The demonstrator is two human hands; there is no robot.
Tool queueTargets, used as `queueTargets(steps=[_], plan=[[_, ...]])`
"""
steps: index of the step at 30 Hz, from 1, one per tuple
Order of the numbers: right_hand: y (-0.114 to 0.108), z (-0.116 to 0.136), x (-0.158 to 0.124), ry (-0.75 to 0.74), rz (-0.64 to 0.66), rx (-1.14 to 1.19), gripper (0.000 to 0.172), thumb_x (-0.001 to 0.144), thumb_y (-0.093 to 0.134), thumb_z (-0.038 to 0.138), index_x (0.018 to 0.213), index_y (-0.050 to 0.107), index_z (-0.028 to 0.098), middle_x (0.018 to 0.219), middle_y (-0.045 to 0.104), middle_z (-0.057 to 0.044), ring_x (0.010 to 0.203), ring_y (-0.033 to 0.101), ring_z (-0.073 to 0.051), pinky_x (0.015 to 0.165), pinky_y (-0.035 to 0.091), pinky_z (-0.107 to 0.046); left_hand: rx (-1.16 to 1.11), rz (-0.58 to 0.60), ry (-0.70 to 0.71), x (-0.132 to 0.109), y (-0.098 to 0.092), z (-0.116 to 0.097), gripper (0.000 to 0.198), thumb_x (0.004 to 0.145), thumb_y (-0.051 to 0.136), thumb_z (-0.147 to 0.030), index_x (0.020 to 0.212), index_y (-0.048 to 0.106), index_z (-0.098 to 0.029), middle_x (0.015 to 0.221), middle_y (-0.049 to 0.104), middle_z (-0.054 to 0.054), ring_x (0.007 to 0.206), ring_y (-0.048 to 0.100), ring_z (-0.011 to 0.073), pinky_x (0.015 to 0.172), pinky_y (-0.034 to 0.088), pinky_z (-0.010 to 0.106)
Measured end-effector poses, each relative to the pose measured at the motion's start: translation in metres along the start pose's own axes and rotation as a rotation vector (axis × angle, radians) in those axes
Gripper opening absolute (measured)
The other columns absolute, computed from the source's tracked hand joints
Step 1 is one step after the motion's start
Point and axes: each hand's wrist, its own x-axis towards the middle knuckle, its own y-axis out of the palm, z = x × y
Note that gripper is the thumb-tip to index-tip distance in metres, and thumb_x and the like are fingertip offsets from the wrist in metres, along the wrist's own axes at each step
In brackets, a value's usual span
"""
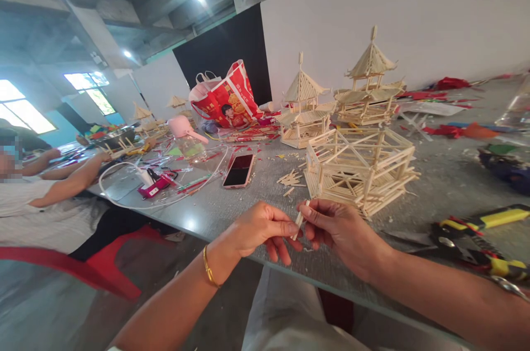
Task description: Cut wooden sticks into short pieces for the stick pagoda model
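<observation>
Head view: left hand and right hand both pinch 1 short pale wooden stick. Hexagonal stick-built frame roofless, seemingly unfinished; 2 roofed stick pagodas behind look complete.

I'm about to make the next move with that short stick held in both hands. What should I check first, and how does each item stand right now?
1. Grip: short pale wooden stick pinched between the fingertips of left hand and right hand: ok.
2. Stick unbroken: cannot tell, the fingers cover most of it.
3. Glue on the stick: cannot tell.
4. Position: open hexagonal stick-built frame stands level on the grey table, just beyond the hands: ok.
5. Spares: loose cut sticks lie left of the frame: ok.
6. Clearance: pink-edged smartphone lies apart from hands and frame: ok.
</observation>
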Motion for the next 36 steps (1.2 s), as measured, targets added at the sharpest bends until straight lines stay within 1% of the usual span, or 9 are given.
queueTargets(steps=[4, 14, 20, 30, 33, 36], plan=[[-0.0006, -0.0009, 0.0001, 0.002, 0.003, -0.001, 0.034, 0.066, 0.069, 0.042, 0.068, 0.052, 0.012, 0.050, 0.053, 0.000, 0.044, 0.049, -0.008, 0.043, 0.039, -0.019, -0.007, -0.004, -0.001, 0.0009, 0.0006, 0.0017, 0.028, 0.073, 0.058, -0.036, 0.081, 0.066, -0.011, 0.074, 0.067, 0.007, 0.045, 0.060, 0.0107, 0.036, 0.041, 0.015], [-0.0011, -0.0009, 0.0001, 0.006, 0.014, -0.008, 0.032, 0.069, 0.067, 0.040, 0.068, 0.052, 0.011, 0.051, 0.052, 0.000, 0.045, 0.049, -0.008, 0.043, 0.039, -0.019, -0.047, -0.003, -0.017, 0.0009, 0.0012, 0.0036, 0.024, 0.073, 0.058, -0.033, 0.076, 0.065, -0.010, 0.072, 0.067, 0.006, 0.044, 0.060, 0.0106, 0.035, 0.040, 0.015], [-0.0014, -0.0006, 0.0003, 0.016, 0.013, -0.019, 0.032, 0.068, 0.068, 0.040, 0.067, 0.052, 0.012, 0.050, 0.052, 0.000, 0.044, 0.048, -0.008, 0.042, 0.039, -0.019, -0.071, 0.001, -0.023, 0.0018, 0.0013, 0.0061, 0.025, 0.073, 0.059, -0.035, 0.077, 0.065, -0.010, 0.072, 0.067, 0.007, 0.045, 0.061, 0.0112, 0.035, 0.041, 0.015], [-0.0008, -0.0001, 0.0003, 0.012, 0.020, -0.002, 0.032, 0.067, 0.069, 0.039, 0.070, 0.053, 0.011, 0.051, 0.053, 0.000, 0.044, 0.048, -0.008, 0.043, 0.039, -0.019, -0.079, 0.004, -0.025, 0.0027, 0.0012, 0.0068, 0.027, 0.073, 0.058, -0.036, 0.078, 0.064, -0.010, 0.071, 0.066, 0.007, 0.044, 0.060, 0.0113, 0.035, 0.042, 0.015], [-0.0004, 0.0008, -0.0004, 0.013, 0.015, -0.004, 0.033, 0.066, 0.069, 0.039, 0.069, 0.053, 0.011, 0.050, 0.053, 0.000, 0.043, 0.048, -0.008, 0.042, 0.038, -0.019, -0.065, -0.010, -0.028, 0.0022, 0.0019, 0.0066, 0.027, 0.072, 0.058, -0.036, 0.078, 0.064, -0.010, 0.071, 0.066, 0.007, 0.044, 0.060, 0.0108, 0.035, 0.040, 0.014], [-0.0006, 0.0013, -0.0006, 0.001, 0.016, -0.009, 0.030, 0.068, 0.068, 0.038, 0.067, 0.052, 0.011, 0.049, 0.051, 0.001, 0.044, 0.048, -0.008, 0.042, 0.038, -0.018, -0.015, -0.047, 0.005, 0.0009, 0.0024, 0.0042, 0.028, 0.073, 0.057, -0.038, 0.078, 0.064, -0.011, 0.073, 0.066, 0.007, 0.047, 0.060, 0.0101, 0.036, 0.040, 0.014]])
